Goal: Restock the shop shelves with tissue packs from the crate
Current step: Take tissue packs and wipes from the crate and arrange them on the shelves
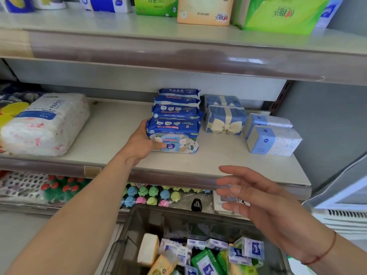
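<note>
Nearest, the crate (127,235) has plenty of packs (206,264) inside; right hand (264,207) hovers over it, fingers spread, holding nothing. Further in, left hand (143,141) grips the front blue pack (174,135) midway back on the shelf (228,161), thumb across its face, right in front of the row (176,110) running to the back edge. Imo if released w/o being snug, it could flop fwd.

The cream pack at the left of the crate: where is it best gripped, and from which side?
Probably from above: the cream pack stands on end and its top sticks up free. Pinch that end, thumb and fingers on the broad faces; the right hand is free.
</note>
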A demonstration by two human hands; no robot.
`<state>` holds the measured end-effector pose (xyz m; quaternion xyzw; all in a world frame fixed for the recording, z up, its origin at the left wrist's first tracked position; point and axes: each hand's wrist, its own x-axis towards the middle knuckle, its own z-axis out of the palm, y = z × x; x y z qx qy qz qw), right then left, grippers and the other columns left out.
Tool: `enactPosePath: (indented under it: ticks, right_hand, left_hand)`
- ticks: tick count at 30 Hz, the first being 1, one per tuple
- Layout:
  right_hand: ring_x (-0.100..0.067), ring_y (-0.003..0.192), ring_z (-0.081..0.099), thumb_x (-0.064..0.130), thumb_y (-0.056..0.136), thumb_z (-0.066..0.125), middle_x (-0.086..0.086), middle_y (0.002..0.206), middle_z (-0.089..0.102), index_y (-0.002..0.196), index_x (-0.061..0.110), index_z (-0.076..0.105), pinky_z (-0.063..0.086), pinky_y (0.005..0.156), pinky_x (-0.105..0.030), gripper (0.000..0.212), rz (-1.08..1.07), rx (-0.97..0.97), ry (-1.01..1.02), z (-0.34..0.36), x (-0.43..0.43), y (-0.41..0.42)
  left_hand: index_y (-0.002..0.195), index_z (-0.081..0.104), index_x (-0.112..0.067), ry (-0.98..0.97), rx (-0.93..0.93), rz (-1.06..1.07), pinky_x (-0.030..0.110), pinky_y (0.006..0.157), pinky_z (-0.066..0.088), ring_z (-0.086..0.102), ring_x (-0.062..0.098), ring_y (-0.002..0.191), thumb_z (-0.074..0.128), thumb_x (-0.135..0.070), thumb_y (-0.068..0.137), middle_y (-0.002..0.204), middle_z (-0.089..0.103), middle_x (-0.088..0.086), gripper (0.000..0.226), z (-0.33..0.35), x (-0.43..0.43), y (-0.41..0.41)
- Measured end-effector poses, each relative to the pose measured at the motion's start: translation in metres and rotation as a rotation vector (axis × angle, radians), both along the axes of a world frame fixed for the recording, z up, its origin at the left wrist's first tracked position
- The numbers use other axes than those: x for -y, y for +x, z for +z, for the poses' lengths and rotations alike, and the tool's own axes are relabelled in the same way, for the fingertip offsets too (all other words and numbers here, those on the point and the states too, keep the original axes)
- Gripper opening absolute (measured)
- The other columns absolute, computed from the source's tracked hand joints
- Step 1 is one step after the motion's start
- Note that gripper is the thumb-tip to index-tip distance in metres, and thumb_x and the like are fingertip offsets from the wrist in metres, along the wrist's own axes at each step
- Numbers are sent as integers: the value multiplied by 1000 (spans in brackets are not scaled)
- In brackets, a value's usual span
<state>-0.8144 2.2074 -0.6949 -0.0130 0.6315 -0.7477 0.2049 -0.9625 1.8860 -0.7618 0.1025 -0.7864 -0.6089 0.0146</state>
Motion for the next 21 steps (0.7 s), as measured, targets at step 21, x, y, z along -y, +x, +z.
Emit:
enactPosePath:
  ticks: [21]
  right_hand:
    - [-30,113,67,13,96,63,-15,127,69,126,20,71,55,97,-44,32,54,-107,-31,19,-29,58]
  left_hand:
    - [110,74,-33,-302,-66,-121,37,92,58,70,10,96,74,-32,92,106,75,-12,17,119,-62,235]
